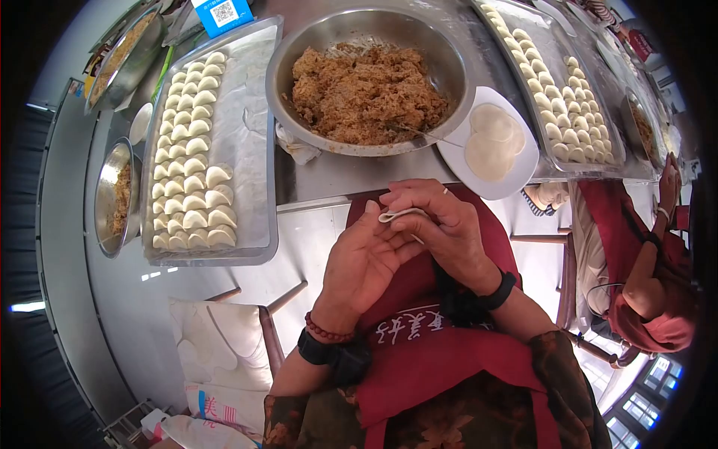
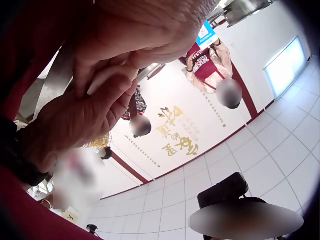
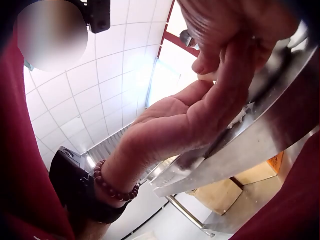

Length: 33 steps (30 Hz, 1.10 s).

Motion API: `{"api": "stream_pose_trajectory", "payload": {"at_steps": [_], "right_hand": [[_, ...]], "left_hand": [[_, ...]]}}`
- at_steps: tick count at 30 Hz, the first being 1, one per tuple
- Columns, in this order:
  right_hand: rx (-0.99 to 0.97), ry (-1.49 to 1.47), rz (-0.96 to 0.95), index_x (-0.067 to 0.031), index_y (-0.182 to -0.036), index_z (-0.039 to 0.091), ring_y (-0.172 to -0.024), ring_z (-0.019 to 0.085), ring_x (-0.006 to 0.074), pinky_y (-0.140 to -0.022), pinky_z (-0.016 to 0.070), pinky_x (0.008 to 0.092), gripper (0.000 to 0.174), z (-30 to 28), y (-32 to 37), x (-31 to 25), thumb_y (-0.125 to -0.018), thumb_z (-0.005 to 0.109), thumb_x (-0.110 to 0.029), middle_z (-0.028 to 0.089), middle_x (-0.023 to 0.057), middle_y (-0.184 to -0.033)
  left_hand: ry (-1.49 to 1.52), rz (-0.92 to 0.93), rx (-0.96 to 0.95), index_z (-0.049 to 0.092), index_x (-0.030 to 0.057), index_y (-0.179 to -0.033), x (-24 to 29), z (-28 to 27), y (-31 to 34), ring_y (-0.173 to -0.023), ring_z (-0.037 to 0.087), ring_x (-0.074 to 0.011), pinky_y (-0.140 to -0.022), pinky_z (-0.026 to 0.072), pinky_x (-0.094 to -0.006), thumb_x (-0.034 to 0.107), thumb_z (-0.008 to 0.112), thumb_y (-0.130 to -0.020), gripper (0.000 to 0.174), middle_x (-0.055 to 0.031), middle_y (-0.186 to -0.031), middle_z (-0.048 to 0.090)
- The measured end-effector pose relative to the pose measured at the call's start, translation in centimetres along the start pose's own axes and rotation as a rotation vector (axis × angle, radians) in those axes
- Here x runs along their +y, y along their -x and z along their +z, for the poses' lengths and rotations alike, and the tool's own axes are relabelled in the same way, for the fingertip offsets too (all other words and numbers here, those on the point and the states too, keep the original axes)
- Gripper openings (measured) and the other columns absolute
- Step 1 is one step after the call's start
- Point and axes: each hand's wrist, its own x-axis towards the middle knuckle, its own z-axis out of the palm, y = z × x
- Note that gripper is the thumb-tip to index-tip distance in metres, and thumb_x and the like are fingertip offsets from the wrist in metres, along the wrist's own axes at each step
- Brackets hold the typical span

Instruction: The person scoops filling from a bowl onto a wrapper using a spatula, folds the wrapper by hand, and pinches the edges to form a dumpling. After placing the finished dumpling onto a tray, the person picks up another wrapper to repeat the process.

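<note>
A folded round of dough (image 1: 404,215) is held between both hands above the lap, in front of the metal bowl. My left hand (image 1: 360,263), palm turned up, pinches its left end with the thumb and supports it from below. The right hand (image 1: 449,233) grips the other side, fingers curled over it. In the left wrist view the pale dough (image 2: 107,77) shows between the left hand (image 2: 145,30) and the right hand (image 2: 80,112). Only a sliver of dough (image 3: 207,77) appears in the right wrist view; whether filling lies inside is hidden.
Ahead stands a large bowl (image 1: 461,75) of brown filling, with a utensil in it. A plate (image 1: 523,161) of flat dough rounds is right of it. Trays of dumplings stand left (image 1: 258,150) and right (image 1: 550,90). Another person (image 1: 636,269) sits at the right.
</note>
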Motion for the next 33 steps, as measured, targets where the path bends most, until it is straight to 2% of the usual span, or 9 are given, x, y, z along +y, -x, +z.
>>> {"api": "stream_pose_trajectory", "payload": {"at_steps": [5, 8, 11, 13, 17, 20, 23, 29, 33], "right_hand": [[-0.058, 0.130, -0.114, -0.0057, -0.091, 0.068, -0.108, 0.065, 0.0240, -0.086, 0.0547, 0.0325, 0.010, -0.5, 0.0, 0.2, -0.083, 0.068, -0.001, 0.071, 0.0062, -0.101], [-0.058, 0.104, -0.020, -0.0053, -0.093, 0.067, -0.106, 0.066, 0.0233, -0.086, 0.0547, 0.0328, 0.011, -0.4, 0.0, -0.6, -0.082, 0.068, -0.001, 0.071, 0.0071, -0.104], [-0.001, -0.187, 0.210, -0.0056, -0.097, 0.065, -0.103, 0.067, 0.0228, -0.086, 0.0547, 0.0330, 0.017, 0.2, 0.2, -1.1, -0.081, 0.070, -0.002, 0.069, 0.0088, -0.108], [-0.018, -0.183, 0.210, -0.0063, -0.102, 0.065, -0.101, 0.068, 0.0224, -0.086, 0.0547, 0.0330, 0.023, 0.2, 0.4, -0.8, -0.080, 0.071, -0.003, 0.068, 0.0100, -0.111], [-0.081, -0.044, 0.181, -0.0076, -0.108, 0.067, -0.106, 0.067, 0.0243, -0.087, 0.0547, 0.0333, 0.029, -0.1, 0.3, -0.6, -0.080, 0.071, -0.003, 0.068, 0.0102, -0.113], [-0.088, 0.107, -0.044, -0.0079, -0.109, 0.068, -0.111, 0.064, 0.0257, -0.088, 0.0542, 0.0337, 0.029, -0.2, 0.0, -0.7, -0.081, 0.070, -0.003, 0.069, 0.0091, -0.112], [-0.135, 0.120, -0.125, -0.0068, -0.103, 0.070, -0.115, 0.062, 0.0262, -0.089, 0.0538, 0.0339, 0.021, -0.5, 0.0, 0.3, -0.083, 0.068, -0.003, 0.071, 0.0083, -0.110], [-0.070, -0.017, -0.016, -0.0053, -0.097, 0.071, -0.115, 0.063, 0.0248, -0.088, 0.0539, 0.0328, 0.013, -0.2, 0.4, 0.3, -0.085, 0.066, -0.002, 0.072, 0.0069, -0.107], [-0.075, -0.023, 0.051, -0.0062, -0.099, 0.071, -0.115, 0.062, 0.0257, -0.093, 0.0515, 0.0343, 0.015, -0.4, 0.5, 0.1, -0.085, 0.066, -0.003, 0.072, 0.0055, -0.106]], "left_hand": [[-0.029, 0.004, -0.003, 0.051, -0.0019, -0.126, 0.2, 0.5, 0.1, -0.112, 0.060, -0.0236, -0.101, 0.0478, -0.0434, 0.034, 0.037, -0.107, 0.043, -0.0147, -0.120, 0.061], [-0.064, 0.023, -0.003, 0.053, -0.0031, -0.125, 0.3, 0.5, 0.0, -0.110, 0.062, -0.0219, -0.098, 0.0503, -0.0423, 0.030, 0.042, -0.106, 0.039, -0.0143, -0.119, 0.062], [-0.156, 0.036, 0.001, 0.054, -0.0034, -0.123, 0.5, 0.4, 0.1, -0.108, 0.062, -0.0207, -0.097, 0.0514, -0.0418, 0.026, 0.045, -0.105, 0.035, -0.0134, -0.118, 0.061], [-0.203, 0.040, 0.022, 0.053, -0.0028, -0.124, 0.4, 0.4, 0.2, -0.108, 0.062, -0.0200, -0.098, 0.0510, -0.0426, 0.023, 0.046, -0.105, 0.033, -0.0121, -0.118, 0.061], [-0.158, 0.023, 0.008, 0.050, -0.0004, -0.128, 0.4, -0.2, 0.1, -0.109, 0.061, -0.0216, -0.100, 0.0498, -0.0454, 0.029, 0.039, -0.107, 0.038, -0.0121, -0.121, 0.060], [-0.062, 0.030, -0.004, 0.047, 0.0018, -0.132, 0.7, 0.4, 0.1, -0.111, 0.060, -0.0231, -0.102, 0.0486, -0.0472, 0.034, 0.033, -0.108, 0.042, -0.0124, -0.124, 0.058], [-0.052, 0.016, -0.048, 0.045, 0.0029, -0.134, 0.8, 0.1, 0.1, -0.114, 0.059, -0.0240, -0.103, 0.0475, -0.0479, 0.037, 0.027, -0.108, 0.046, -0.0128, -0.127, 0.057], [-0.072, -0.003, -0.061, 0.046, 0.0023, -0.133, 0.5, 0.5, 0.1, -0.116, 0.058, -0.0245, -0.105, 0.0460, -0.0485, 0.040, 0.024, -0.108, 0.050, -0.0130, -0.127, 0.058], [-0.042, -0.002, -0.081, 0.047, 0.0024, -0.132, 0.5, 0.2, 0.0, -0.115, 0.059, -0.0250, -0.105, 0.0455, -0.0491, 0.042, 0.023, -0.108, 0.052, -0.0131, -0.126, 0.059]]}}
